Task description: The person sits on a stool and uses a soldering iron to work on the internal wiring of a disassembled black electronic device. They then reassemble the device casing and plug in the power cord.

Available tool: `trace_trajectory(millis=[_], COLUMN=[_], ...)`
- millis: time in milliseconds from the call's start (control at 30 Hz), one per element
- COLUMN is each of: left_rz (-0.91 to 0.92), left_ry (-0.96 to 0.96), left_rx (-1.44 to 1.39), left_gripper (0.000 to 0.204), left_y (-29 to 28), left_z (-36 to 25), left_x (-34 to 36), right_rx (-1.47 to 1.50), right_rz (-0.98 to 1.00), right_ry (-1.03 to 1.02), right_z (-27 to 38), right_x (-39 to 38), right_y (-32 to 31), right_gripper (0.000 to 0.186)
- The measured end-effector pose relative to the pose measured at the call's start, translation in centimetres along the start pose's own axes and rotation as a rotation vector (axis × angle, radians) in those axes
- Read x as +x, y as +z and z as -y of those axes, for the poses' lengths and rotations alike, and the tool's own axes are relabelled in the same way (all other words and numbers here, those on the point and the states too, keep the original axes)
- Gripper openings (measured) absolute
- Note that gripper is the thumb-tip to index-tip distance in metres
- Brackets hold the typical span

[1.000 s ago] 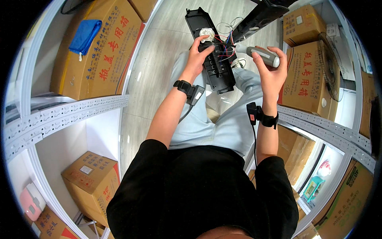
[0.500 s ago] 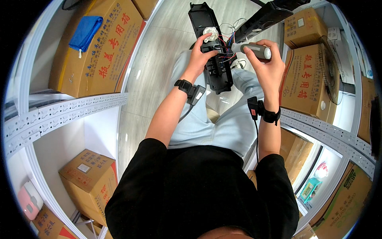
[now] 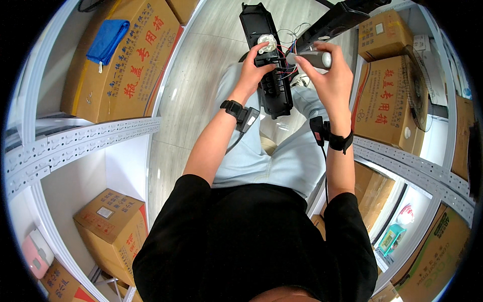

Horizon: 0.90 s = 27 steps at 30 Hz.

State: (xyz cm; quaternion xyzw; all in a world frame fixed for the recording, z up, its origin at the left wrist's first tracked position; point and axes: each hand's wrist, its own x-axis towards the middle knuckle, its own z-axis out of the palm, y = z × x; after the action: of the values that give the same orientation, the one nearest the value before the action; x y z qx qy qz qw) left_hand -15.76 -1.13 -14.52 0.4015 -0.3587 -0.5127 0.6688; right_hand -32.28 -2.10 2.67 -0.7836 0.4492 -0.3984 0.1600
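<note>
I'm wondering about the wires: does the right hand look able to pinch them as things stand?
Probably not: the right hand is gripping the grey tool, so its fingers look taken up, though the wires lie close by, just left of it.

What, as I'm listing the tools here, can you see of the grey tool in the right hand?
The grey tool is a stubby, rounded cylinder, apparently plastic, with a whitish rounded end and a lighter, narrower nose. It lies roughly crosswise, whitish end rightward, nose pointing left toward the coloured wires and black housing. The right hand grips it between thumb and fingers; whether its tip touches anything is unclear.
</note>
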Motion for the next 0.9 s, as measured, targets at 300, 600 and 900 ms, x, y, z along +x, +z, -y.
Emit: trace_trajectory(millis=[300,600,900], left_rz=[-0.004,0.004,0.004], left_ry=[-0.011,-0.006,-0.014], left_rx=[-0.015,-0.021,-0.027], left_gripper=[0.070,0.070,0.070], left_y=[-0.2,-0.2,-0.3], left_z=[0.3,0.3,0.5], left_x=[0.0,0.0,0.1], right_rx=[-0.143,-0.289,-0.287], right_rz=[0.093,0.147,0.254], right_ry=[-0.117,-0.069,0.012], right_z=[1.5,1.0,0.7], right_x=[1.4,2.0,2.4], right_y=[-0.7,-1.0,-1.6], right_gripper=[0.032,0.033,0.041])
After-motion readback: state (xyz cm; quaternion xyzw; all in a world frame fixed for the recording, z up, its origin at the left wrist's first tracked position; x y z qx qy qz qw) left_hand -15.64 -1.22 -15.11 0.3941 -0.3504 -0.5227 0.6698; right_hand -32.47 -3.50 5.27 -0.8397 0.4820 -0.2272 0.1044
